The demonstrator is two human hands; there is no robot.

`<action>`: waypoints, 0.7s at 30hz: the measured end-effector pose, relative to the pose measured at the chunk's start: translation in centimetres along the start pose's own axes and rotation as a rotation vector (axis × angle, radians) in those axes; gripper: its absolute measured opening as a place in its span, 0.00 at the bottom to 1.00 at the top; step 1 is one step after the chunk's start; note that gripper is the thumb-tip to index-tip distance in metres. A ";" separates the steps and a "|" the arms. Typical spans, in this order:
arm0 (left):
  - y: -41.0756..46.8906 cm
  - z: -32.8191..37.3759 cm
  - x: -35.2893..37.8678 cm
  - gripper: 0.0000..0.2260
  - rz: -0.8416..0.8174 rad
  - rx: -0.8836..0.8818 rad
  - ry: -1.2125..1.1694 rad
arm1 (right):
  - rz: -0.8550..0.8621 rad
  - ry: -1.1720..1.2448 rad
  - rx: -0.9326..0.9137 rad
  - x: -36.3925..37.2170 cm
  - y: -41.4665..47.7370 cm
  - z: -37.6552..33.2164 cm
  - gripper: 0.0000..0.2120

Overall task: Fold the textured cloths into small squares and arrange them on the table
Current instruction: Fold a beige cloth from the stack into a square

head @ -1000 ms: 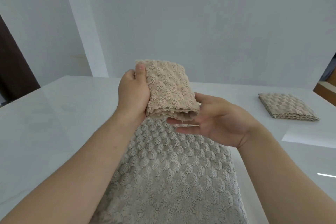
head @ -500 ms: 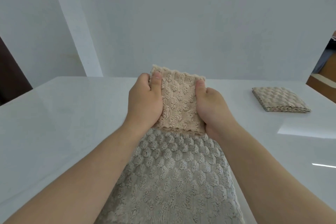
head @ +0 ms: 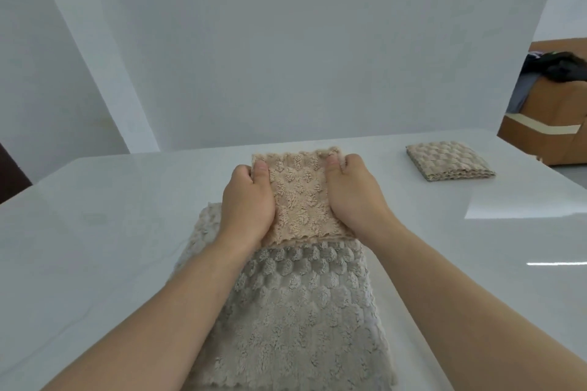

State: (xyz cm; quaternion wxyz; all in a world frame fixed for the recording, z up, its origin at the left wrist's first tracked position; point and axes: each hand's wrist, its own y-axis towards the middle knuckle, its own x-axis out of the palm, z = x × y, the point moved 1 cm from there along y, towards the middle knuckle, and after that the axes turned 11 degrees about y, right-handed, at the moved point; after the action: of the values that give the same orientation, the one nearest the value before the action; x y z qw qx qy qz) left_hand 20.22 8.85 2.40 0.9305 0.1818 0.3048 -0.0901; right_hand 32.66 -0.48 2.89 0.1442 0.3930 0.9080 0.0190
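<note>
A small folded beige textured cloth (head: 300,197) is held between both hands above the white table (head: 95,232). My left hand (head: 246,200) grips its left edge, thumb on top. My right hand (head: 352,197) grips its right edge the same way. Under my forearms lies a larger grey-beige textured cloth (head: 295,311), spread flat and running toward me. A second folded beige square (head: 449,160) rests on the table at the far right.
A white wall stands right behind the table's far edge. A brown sofa (head: 556,133) with dark clothes on it sits beyond the table's right corner. A dark door edge shows at the far left.
One second ago only my left hand gripped the folded cloth while the right palm supported it. Both hands now clasp its sides, and it has come lower toward the table.
</note>
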 end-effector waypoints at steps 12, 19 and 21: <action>-7.4 6.5 7.0 0.25 -0.449 0.043 -0.039 | 0.114 -0.313 0.109 -13.5 -1.9 4.4 0.19; -13.3 10.7 11.6 0.24 -0.679 0.331 0.002 | 0.097 -0.489 0.240 -20.7 -5.7 6.4 0.17; -14.2 11.1 12.7 0.24 -0.747 0.377 0.011 | 0.129 -0.511 0.252 -22.1 -6.0 7.4 0.16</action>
State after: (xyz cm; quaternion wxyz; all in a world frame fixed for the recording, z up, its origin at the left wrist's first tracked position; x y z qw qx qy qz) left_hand 32.33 -9.28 -0.94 0.7826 0.2264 0.3330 -0.4748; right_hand 44.81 -21.08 0.41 0.3169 0.4568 0.8105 -0.1843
